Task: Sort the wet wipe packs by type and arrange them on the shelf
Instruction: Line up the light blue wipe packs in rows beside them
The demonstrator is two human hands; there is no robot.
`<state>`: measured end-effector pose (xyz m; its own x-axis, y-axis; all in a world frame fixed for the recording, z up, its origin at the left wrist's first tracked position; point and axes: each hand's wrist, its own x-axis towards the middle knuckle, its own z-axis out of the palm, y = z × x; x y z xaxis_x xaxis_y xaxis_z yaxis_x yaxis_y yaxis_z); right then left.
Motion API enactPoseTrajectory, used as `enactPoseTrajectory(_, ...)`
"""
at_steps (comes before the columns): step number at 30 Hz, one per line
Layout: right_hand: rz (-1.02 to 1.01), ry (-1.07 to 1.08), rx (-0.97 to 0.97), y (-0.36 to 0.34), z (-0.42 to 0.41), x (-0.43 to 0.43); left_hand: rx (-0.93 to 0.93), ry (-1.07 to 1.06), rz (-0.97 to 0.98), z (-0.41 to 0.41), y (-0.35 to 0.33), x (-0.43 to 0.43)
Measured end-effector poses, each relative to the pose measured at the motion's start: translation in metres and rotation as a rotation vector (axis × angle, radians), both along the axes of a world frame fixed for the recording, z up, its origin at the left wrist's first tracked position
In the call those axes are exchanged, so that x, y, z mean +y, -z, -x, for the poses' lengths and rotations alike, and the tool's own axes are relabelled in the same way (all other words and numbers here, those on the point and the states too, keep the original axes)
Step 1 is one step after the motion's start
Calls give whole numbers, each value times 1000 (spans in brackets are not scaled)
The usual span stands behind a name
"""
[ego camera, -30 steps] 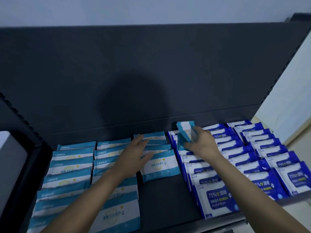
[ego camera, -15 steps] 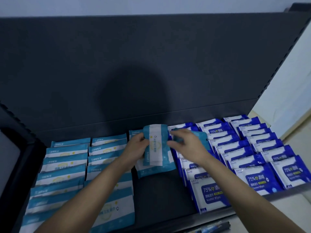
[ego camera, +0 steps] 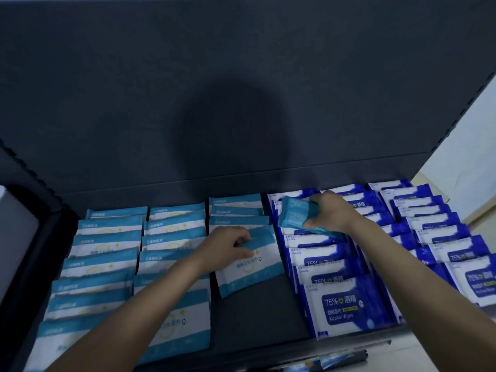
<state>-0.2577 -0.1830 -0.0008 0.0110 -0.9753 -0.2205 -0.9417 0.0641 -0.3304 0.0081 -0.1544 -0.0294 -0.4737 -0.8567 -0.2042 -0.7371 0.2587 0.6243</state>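
Observation:
Light blue and white wet wipe packs lie in overlapping columns on the left of the dark shelf. Dark blue alcohol wipe packs fill columns on the right. My left hand pinches the top edge of a light blue pack that lies flat as the front pack of the third column. My right hand grips another light blue pack, held above the dark blue column.
The shelf's dark back panel rises behind the packs. A bare strip of shelf lies in front of the third column. A dark pen-like object lies below the shelf's front edge. A pale wall is at right.
The pack my left hand held upright half a second ago now lies flat on the third column. My right hand has drawn back to the right, holding a second light blue pack.

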Motion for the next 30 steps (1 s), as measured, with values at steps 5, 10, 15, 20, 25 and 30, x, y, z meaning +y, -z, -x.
enactPoseTrajectory(5, 137, 40, -55, 0, 0, 1, 48, 17, 13, 0, -5, 2)
enactPoseTrajectory(10, 366, 73, -278, -18, -25, 25, 321, -293, -58, -6, -6, 4)
enactPoseTrajectory(15, 440, -82, -507, 1, -73, 65, 906, -591, -508, -2, -20, 19)
enactPoseTrajectory(20, 653, -337, -338, 30, -89, 86, 859, -602, -440, -12, -20, 26)
enactPoseTrajectory(25, 630, -151, -382, 38, -90, 102, 802, -586, -360, -26, -17, 30)
enactPoseTrajectory(30, 458, -116, -274, 26, -95, 115, 624, -399, -240, -25, -7, 38)
